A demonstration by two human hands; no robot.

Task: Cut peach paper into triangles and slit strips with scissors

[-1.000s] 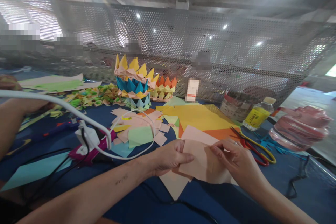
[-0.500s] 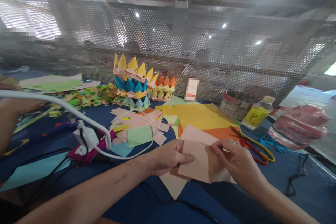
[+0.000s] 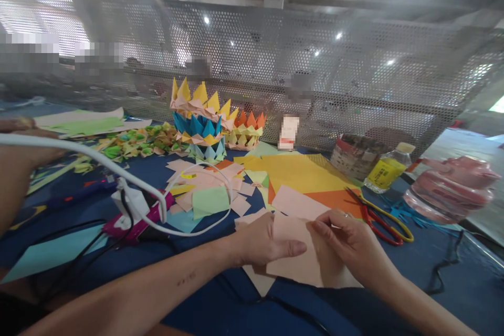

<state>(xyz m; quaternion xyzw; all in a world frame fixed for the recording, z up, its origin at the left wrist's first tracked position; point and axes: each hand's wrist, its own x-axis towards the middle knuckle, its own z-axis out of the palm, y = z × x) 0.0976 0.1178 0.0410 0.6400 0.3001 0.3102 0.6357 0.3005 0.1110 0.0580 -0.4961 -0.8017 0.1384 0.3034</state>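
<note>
the left fingers clasp the left side of a pale pink paper sheet, thumb on top; the right fingers pinch it near its upper edge. the sheet spans between them above the blue bench. scissors lie just right of the right fingers, scraps beyond the left fingers, stacked paper crowns farther off.

1. Sheet: plain pale-peach paper, right of lower centre in frame; gripped at left and right edges, broad face visible.
2. Dark band down its right part; fold or shadow, can't tell.
3. Lower piece: peach, mostly hidden beneath, corner pointing frame-bottom.
</note>
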